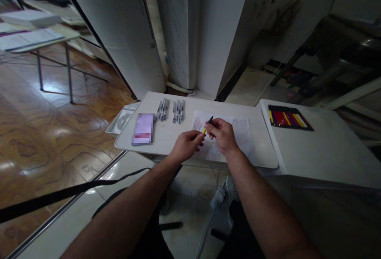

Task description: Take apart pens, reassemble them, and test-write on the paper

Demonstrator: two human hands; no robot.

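Observation:
Both hands meet over a small white table [166, 136]. My left hand [186, 144] pinches the lower end of a thin yellow pen [205, 129] with a black tip. My right hand [222, 134] is closed around the same pen's upper part, its black tip sticking out above the fingers. Under the hands lies a sheet of paper [242, 130] with handwriting. Two groups of grey pens [162, 109] and more grey pens [178, 111] lie at the table's far edge.
A blurred purple packet [143, 128] lies on the table's left part. A tray of coloured pens [288, 117] rests on a second white surface [324, 147] to the right. A wooden floor and a metal-legged table [38, 38] are at left. White pillars stand behind.

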